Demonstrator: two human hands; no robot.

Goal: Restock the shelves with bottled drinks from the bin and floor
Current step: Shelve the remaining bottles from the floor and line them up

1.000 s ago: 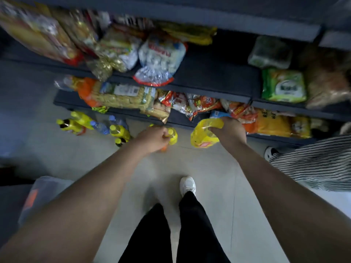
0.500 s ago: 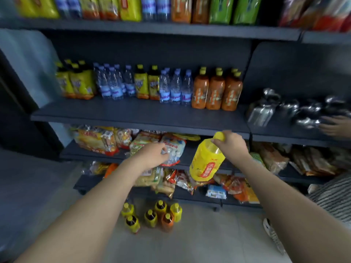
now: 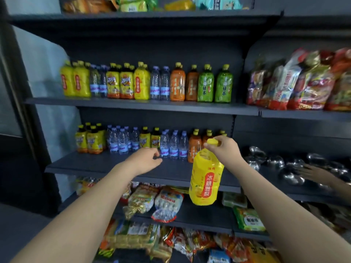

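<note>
My right hand (image 3: 225, 149) pinches the yellow cap of a yellow pear-drink bottle (image 3: 206, 179), which hangs upright in front of the lower drink shelf (image 3: 106, 165). My left hand (image 3: 147, 160) reaches over that shelf's bare front with loosely curled fingers and holds nothing. Behind it stand water bottles (image 3: 171, 146), orange bottles (image 3: 193, 147) and yellow-labelled dark bottles (image 3: 89, 139). The upper drink shelf (image 3: 133, 104) carries yellow, water, orange and green tea bottles (image 3: 214, 84).
Snack bags (image 3: 150, 198) fill the shelves below. To the right, packaged snacks (image 3: 296, 82) sit high up and shiny foil packs (image 3: 275, 164) lie lower, where another person's hand (image 3: 315, 172) reaches in. A dark wall panel stands at the left.
My view rose from the floor bottles to the drink shelves. My right hand lifted the yellow bottle up to the lower drink shelf's height. My left hand rose and reached toward that shelf.
</note>
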